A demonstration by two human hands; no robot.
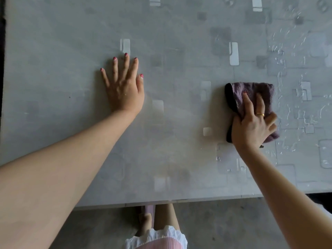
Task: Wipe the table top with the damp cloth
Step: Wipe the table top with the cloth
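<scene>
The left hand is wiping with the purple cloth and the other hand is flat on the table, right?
Not quite. The head view shows the right hand gripping the purple cloth on the table top. The left hand is the one lying flat, fingers spread.

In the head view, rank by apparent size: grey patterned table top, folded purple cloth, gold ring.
1. Grey patterned table top, far the largest.
2. Folded purple cloth, partly under the right hand.
3. Gold ring, smallest.

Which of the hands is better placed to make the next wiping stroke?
The right hand: it grips the purple cloth beside the wet streaks. The left hand lies flat, holding nothing.
</scene>
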